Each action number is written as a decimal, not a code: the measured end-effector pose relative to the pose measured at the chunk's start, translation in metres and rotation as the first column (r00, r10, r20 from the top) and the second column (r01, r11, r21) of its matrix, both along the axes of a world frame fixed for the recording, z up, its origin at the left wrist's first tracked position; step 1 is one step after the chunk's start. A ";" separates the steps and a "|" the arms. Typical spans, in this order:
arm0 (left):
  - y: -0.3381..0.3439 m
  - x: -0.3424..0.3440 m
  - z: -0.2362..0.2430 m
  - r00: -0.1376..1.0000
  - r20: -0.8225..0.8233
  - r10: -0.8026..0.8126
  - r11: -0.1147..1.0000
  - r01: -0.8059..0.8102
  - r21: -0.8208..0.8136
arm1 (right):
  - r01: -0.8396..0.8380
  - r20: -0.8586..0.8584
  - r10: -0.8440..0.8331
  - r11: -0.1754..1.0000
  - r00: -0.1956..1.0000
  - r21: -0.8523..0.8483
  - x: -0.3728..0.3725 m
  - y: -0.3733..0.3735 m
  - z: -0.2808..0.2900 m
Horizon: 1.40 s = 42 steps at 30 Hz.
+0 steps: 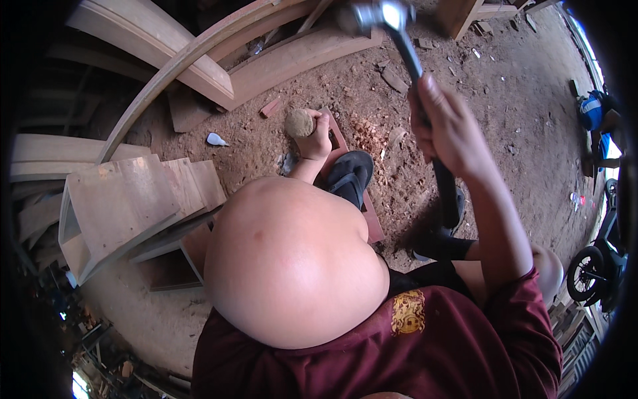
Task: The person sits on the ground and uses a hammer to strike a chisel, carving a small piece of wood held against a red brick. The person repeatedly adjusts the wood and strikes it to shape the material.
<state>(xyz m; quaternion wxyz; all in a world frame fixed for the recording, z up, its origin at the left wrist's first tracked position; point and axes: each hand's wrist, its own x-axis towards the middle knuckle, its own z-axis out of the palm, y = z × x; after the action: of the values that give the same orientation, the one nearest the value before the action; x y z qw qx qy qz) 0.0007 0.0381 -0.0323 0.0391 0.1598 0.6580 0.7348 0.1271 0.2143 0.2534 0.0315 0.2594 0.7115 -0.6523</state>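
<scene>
My right hand (448, 126) is closed round the dark grip of a hammer (407, 53), raised at the upper middle; its metal head is slightly smeared by motion. Lower and further left, my left hand (318, 141) wraps round a tool with a round, worn wooden handle end (300, 124) facing up. Whatever lies below that handle is hidden by the hand. Beside the left hand, a narrow reddish wooden piece (337, 136) lies on the ground, and my foot in a black sandal (352, 174) rests on it.
Curved wooden frames (279, 70) stand at the upper left, with a stepped panelled wooden piece (123, 199) below them. Wood shavings (367, 136) litter the dirt floor (512, 100). A small white bottle (216, 139) lies at left. A motorbike (591, 269) stands at far right.
</scene>
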 end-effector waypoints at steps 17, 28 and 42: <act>0.013 0.004 0.032 0.993 -0.119 -0.004 0.996 -0.007 -0.093 | -0.205 -0.560 0.214 0.975 0.801 0.079 -0.026 -0.025 0.057; -0.021 -0.011 0.021 0.963 0.261 0.069 0.935 -0.153 0.320 | -0.086 0.417 0.146 0.983 0.897 -0.160 0.072 -0.020 -0.151; -0.008 0.000 0.021 0.960 0.280 -0.022 0.947 -0.070 0.313 | 0.234 0.290 -0.163 0.945 0.943 -0.230 0.049 0.031 -0.090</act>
<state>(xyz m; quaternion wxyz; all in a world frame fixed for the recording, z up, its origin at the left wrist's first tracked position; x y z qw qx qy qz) 0.0008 0.0305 -0.0117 0.0963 0.0503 0.5198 0.8473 0.1763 0.2456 0.1630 0.0944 0.4092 0.5786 -0.6992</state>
